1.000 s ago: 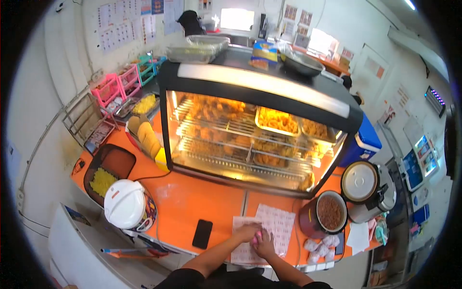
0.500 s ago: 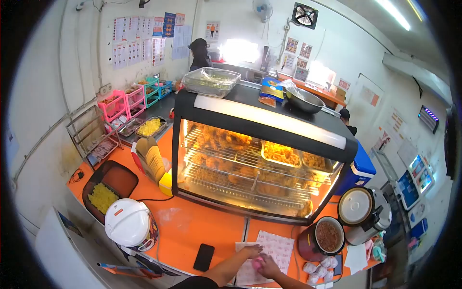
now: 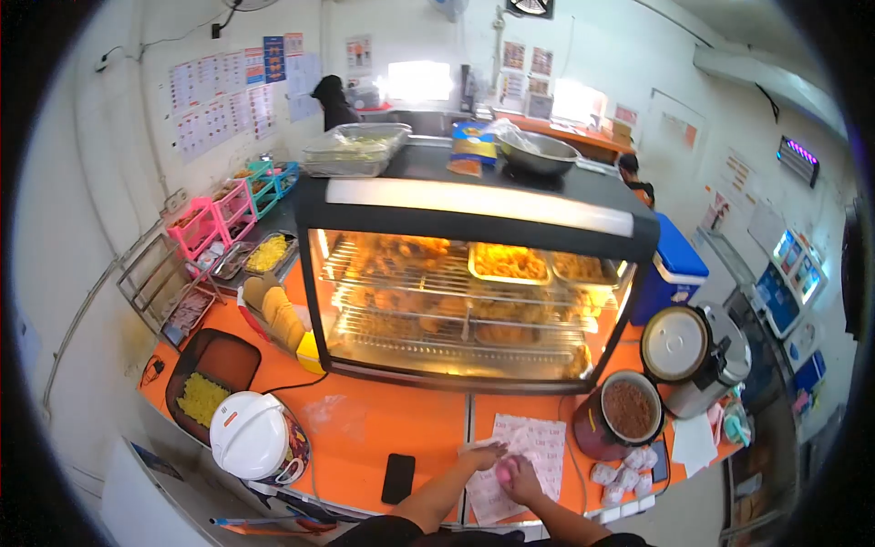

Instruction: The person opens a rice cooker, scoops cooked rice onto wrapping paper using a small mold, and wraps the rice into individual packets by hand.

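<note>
Printed paper sheets (image 3: pixel 538 438) lie on the orange counter in front of me, their near edges partly under my arms. My right hand (image 3: pixel 523 481) is closed around a small pink cup-like object (image 3: pixel 506 469) held low over the paper; its exact kind is hard to make out. Just left of it, my left hand (image 3: pixel 488 456) reaches in palm down, fingers stretched onto the paper beside the pink object. Several paper-wrapped bundles (image 3: pixel 627 476) sit to the right. Behind them stands a dark red pot (image 3: pixel 597 430) filled with brownish food.
A lit glass food warmer (image 3: pixel 469 365) spans the counter ahead. A black phone (image 3: pixel 397 479) lies left of my arms, and a white-lidded rice cooker (image 3: pixel 248 428) stands farther left. At right is an open-lidded steel cooker (image 3: pixel 697 392). Two people are at the back.
My view has shifted, so the counter and warmer sit differently in the frame. Both hands stay over the paper, the right one still around the pink object.
</note>
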